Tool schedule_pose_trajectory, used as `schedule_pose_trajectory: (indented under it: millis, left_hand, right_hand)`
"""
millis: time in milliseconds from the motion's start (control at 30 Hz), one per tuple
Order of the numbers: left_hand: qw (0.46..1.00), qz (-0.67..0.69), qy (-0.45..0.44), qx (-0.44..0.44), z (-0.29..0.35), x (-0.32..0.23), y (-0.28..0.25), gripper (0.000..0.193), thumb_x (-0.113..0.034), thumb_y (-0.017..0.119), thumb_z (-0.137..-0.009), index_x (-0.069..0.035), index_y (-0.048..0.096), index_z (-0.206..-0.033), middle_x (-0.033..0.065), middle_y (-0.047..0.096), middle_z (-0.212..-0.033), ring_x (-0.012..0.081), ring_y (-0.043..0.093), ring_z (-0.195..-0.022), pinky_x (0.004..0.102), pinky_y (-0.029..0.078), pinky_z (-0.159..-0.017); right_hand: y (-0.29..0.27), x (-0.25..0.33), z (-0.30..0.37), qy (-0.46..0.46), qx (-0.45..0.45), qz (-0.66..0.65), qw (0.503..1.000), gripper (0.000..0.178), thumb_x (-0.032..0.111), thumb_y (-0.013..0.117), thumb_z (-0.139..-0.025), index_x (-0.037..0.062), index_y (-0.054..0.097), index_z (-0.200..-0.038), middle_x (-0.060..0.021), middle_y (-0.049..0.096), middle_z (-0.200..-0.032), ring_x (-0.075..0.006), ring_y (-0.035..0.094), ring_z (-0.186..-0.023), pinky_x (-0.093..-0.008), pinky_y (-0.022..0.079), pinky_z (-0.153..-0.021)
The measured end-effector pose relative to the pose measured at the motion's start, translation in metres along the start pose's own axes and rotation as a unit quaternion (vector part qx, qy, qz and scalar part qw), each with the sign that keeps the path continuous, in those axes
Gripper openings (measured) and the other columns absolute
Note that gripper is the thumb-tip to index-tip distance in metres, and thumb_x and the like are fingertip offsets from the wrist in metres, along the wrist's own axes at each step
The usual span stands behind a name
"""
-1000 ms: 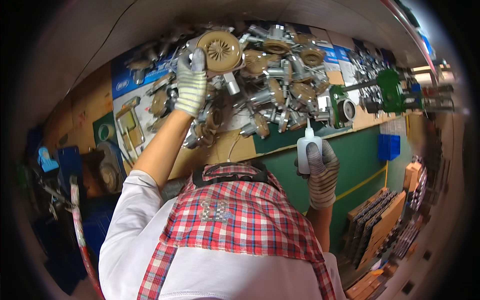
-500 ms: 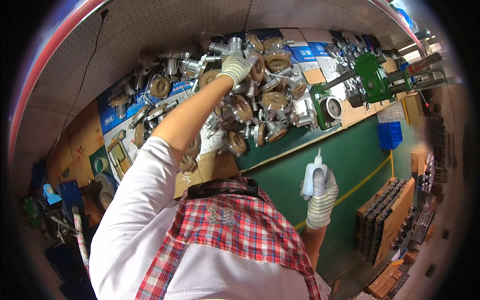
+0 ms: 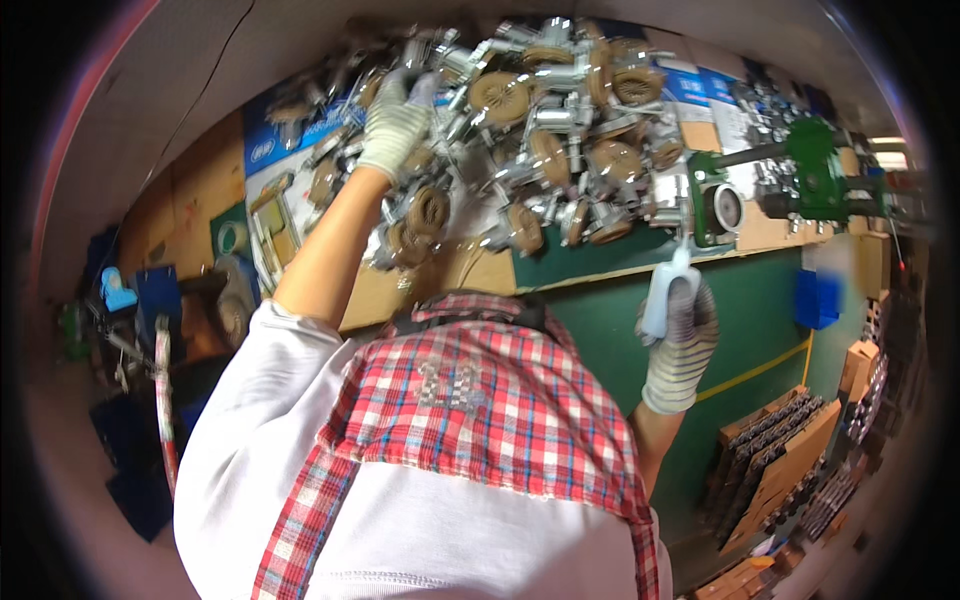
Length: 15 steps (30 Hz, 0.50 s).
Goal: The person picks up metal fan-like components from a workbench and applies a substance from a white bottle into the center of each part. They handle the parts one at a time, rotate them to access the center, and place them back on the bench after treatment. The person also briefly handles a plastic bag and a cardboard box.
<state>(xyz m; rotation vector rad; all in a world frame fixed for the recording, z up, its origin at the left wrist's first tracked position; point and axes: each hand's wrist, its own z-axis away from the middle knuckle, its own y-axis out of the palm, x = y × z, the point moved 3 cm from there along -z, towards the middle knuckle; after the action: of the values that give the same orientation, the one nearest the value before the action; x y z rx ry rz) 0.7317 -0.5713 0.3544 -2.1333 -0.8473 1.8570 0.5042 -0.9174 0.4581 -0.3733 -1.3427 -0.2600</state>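
My gloved left hand (image 3: pixel 397 125) reaches over the left part of a heap of metal parts with brown ribbed discs. Its fingers look spread apart with nothing visible between them, though motion blurs them. One such caster-like part (image 3: pixel 427 210) lies just below that wrist. In my gloved right hand (image 3: pixel 690 335) is a pale squeeze bottle (image 3: pixel 668 296), nozzle pointing up and away. The nozzle tip appears in front of the bench edge, near a green clamp fixture (image 3: pixel 718 205) with a round metal ring.
A green machine body (image 3: pixel 818 168) with bars stands at the far right. A blue bin (image 3: pixel 818 298) sits beside the yellow line. Stacked dark parts between cardboard sheets (image 3: pixel 775 460) are at lower right. A blue vise-like tool (image 3: pixel 160 300) is at left.
My left hand has moved left across the heap, off the upright metal parts, and its fingers have spread. The right hand has carried the bottle up toward the bench edge. The whole view has shifted.
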Motion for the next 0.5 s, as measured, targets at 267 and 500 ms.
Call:
schedule_pose_trajectory:
  millis: [267, 500]
  left_hand:
    - [0.930, -0.217, -0.256, 0.148, 0.195, 0.175, -0.073, 0.069, -0.055, 0.059, -0.090, 0.009, 0.056, -0.117, 0.0347, 0.064, -0.105, 0.0480, 0.062, -0.104, 0.0505, 0.048, -0.092]
    - [0.938, -0.187, -0.266, 0.118, 0.214, 0.192, -0.025, 0.072, -0.039, 0.075, -0.077, 0.009, 0.052, -0.126, 0.0341, 0.064, -0.110, 0.0490, 0.060, -0.108, 0.0466, 0.047, -0.098]
  right_hand:
    - [0.062, -0.007, 0.004, 0.027, 0.113, 0.036, 0.993, 0.043, 0.044, 0.067, -0.093, 0.0034, 0.066, -0.106, -0.0044, 0.066, -0.068, -0.0094, 0.059, -0.053, -0.0225, 0.041, -0.047]
    - [0.127, 0.002, 0.036, 0.011, 0.185, -0.011, 0.983, 0.034, 0.034, 0.067, -0.095, 0.0019, 0.064, -0.107, -0.0076, 0.066, -0.071, -0.0111, 0.059, -0.051, -0.0214, 0.041, -0.042]
